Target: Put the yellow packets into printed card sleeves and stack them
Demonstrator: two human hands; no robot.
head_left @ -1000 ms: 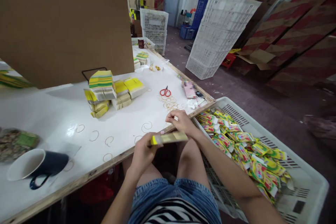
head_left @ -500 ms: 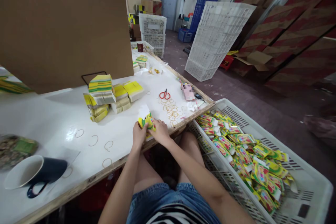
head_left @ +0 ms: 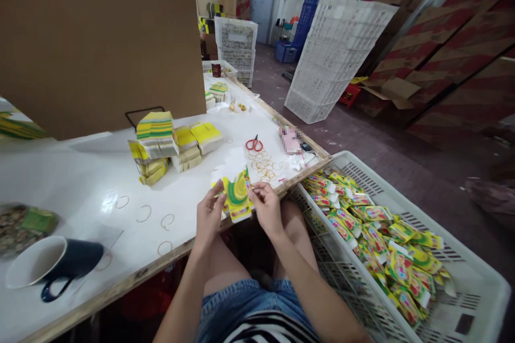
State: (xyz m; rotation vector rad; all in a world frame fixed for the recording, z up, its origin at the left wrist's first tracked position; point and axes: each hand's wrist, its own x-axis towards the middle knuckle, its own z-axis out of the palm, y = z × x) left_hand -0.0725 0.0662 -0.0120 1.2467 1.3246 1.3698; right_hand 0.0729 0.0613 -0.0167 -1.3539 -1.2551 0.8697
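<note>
A small yellow and green printed carton is held up at the table's front edge, looking partly unfolded with its flaps out. My left hand pinches its left side between thumb and fingers. On the opposite side, my right hand grips the right edge with its fingertips. A white, blurred paper piece lies just behind the carton. Beyond my hands, red-handled scissors and a heap of rubber bands lie on the white table. Stacks of flat yellow cartons stand to the left.
At my right, a white plastic crate holds many filled-looking yellow cartons. A dark blue mug stands front left beside a bag of brownish pieces. A large brown cardboard sheet rises behind. Stacked white crates stand on the floor.
My hands have moved apart, the right one a little to the right. The carton, bunched between them before, now shows its wide printed face.
</note>
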